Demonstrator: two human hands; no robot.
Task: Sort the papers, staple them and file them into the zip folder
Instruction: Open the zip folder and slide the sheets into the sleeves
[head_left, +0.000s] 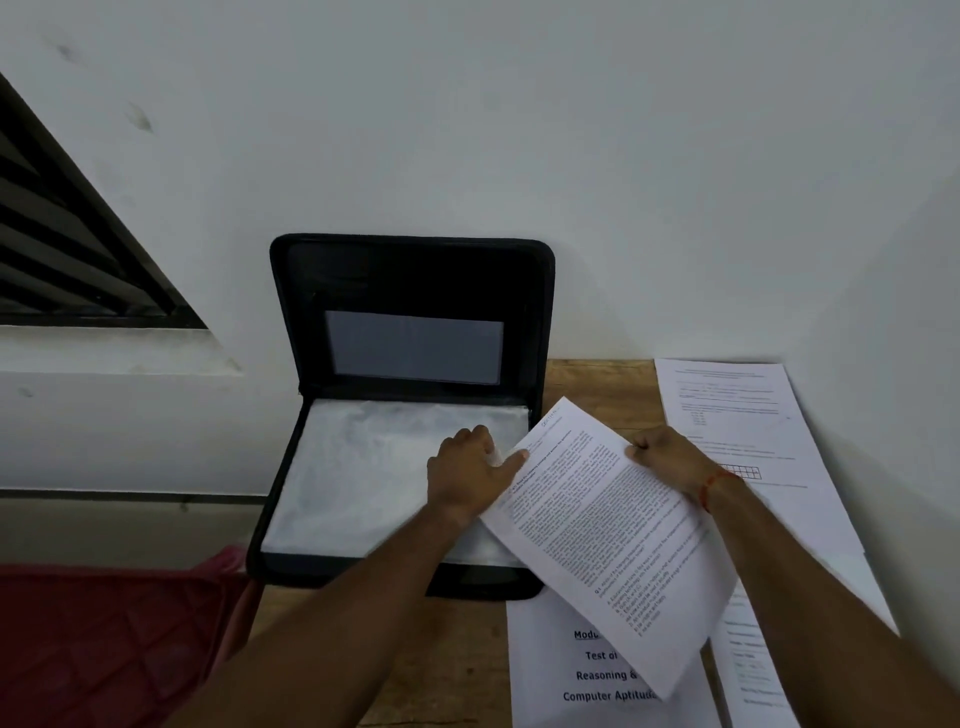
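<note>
A black zip folder (291, 291) stands open on the wooden table, its lid leaning against the wall and clear plastic sleeves (363, 467) lying in its base. My right hand (665, 457) grips the right edge of a printed paper set (608, 530), held tilted over the folder's right corner. My left hand (470, 467) rests on the plastic sleeves, its thumb touching the paper's left edge and its fingers pinching a sleeve's edge.
More printed papers lie on the table: one with bold headings (587, 670) under the held set, another sheet (737, 415) by the wall at the right, and one (753, 670) at the lower right. A dark red cushion (104, 644) sits at the lower left.
</note>
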